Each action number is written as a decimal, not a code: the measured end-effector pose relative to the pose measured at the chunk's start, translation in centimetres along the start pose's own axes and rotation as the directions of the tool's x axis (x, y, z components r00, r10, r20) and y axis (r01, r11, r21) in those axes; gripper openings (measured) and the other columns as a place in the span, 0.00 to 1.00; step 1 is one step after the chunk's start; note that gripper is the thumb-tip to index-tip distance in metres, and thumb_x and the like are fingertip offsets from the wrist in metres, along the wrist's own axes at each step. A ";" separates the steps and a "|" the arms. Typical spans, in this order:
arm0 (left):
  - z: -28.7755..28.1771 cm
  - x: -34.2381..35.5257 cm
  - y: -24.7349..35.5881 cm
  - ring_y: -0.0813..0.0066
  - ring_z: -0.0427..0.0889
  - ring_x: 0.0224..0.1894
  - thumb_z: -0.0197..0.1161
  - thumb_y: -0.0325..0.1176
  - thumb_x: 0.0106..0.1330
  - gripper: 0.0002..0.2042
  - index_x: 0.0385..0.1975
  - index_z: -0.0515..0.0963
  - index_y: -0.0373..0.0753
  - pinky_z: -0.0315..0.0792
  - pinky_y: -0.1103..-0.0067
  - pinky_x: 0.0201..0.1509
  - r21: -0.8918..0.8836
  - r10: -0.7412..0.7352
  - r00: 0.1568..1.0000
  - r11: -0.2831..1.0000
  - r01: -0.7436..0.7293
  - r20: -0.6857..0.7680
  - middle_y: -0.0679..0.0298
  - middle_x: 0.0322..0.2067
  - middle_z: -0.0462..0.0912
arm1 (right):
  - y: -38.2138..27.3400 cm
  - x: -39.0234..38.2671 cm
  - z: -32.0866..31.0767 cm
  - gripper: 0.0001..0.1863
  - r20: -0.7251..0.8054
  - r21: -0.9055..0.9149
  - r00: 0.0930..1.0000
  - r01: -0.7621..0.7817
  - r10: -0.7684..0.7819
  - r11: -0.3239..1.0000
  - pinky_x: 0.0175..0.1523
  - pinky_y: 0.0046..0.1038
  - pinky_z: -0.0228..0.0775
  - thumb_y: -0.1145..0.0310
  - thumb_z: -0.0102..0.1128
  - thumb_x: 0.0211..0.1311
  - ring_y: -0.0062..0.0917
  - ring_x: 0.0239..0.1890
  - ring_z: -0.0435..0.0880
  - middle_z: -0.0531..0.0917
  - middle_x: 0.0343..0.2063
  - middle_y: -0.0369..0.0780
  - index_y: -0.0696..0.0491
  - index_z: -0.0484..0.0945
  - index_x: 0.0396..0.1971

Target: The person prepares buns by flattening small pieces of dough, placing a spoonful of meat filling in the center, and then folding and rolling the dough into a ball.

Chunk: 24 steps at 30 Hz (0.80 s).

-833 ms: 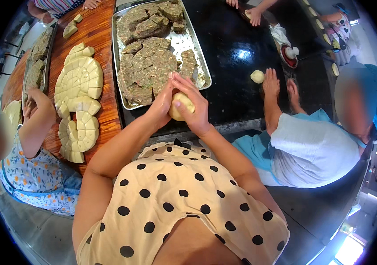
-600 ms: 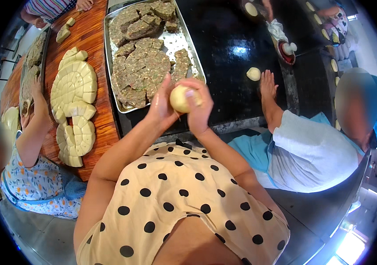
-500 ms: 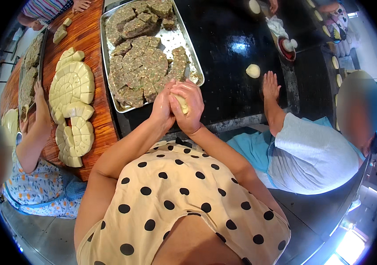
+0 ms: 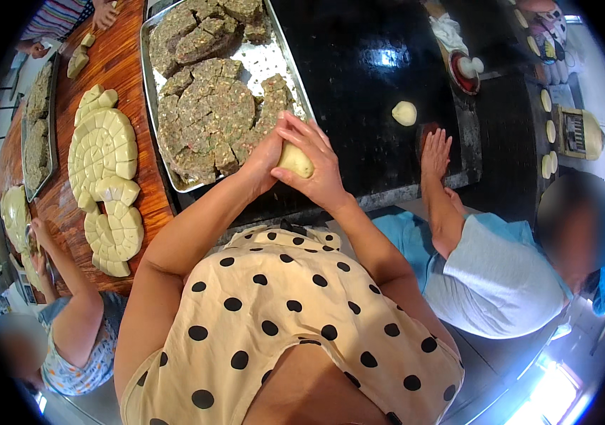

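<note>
One dough ball (image 4: 294,161): my left hand (image 4: 265,160) and right hand (image 4: 320,167) cupped it together, presumably for even pressure, near a metal tray (image 4: 261,62) seemingly set within reach.

Pale yellow dough ball (image 4: 295,162), smooth, rounded, partly hidden, cupped between the fingers (image 4: 311,144)

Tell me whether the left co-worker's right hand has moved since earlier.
Yes. Judged against the narrow tray, the hand has come nearer: from alongside the tray to just past its near end.
</note>
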State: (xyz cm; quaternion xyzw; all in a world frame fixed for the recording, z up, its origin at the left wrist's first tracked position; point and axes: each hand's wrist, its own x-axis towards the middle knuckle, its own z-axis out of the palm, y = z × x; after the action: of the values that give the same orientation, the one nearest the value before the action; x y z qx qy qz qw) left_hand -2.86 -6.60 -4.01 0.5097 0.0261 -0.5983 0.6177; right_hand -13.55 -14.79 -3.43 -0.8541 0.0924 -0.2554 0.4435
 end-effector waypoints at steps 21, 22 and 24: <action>-2.7 0.9 -0.7 0.62 0.74 0.60 0.52 0.55 0.72 0.29 0.61 0.68 0.36 0.68 0.66 0.64 -0.130 0.034 0.996 0.991 -0.044 -0.077 0.56 0.58 0.74 | 7.7 5.7 -0.2 0.26 -0.243 0.691 0.621 -0.429 0.746 0.582 0.49 0.28 0.74 0.53 0.43 0.75 0.26 0.41 0.82 0.85 0.39 0.41 0.60 0.83 0.41; -4.6 0.9 -2.5 0.64 0.77 0.56 0.53 0.51 0.73 0.25 0.57 0.71 0.35 0.71 0.68 0.62 -0.124 0.081 0.992 0.988 -0.092 -0.092 0.57 0.54 0.77 | 8.4 7.1 -1.8 0.26 -0.366 0.632 0.646 -0.356 0.670 0.689 0.50 0.30 0.74 0.52 0.42 0.75 0.28 0.41 0.82 0.84 0.39 0.42 0.60 0.83 0.41; -7.3 -1.5 -2.9 0.69 0.81 0.49 0.52 0.49 0.74 0.21 0.51 0.75 0.35 0.75 0.72 0.56 -0.139 0.064 0.991 0.987 -0.081 -0.121 0.58 0.47 0.81 | 10.5 9.5 -4.7 0.27 -0.604 0.404 0.667 -0.215 0.436 0.889 0.50 0.33 0.75 0.52 0.41 0.74 0.30 0.40 0.82 0.84 0.39 0.43 0.59 0.82 0.41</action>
State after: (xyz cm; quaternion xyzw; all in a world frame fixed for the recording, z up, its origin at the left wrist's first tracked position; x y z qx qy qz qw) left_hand -1.28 -0.04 -8.29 0.4986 0.0864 -0.5411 0.6717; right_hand -7.20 -27.97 -6.26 -0.5921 0.3613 -0.4762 0.5404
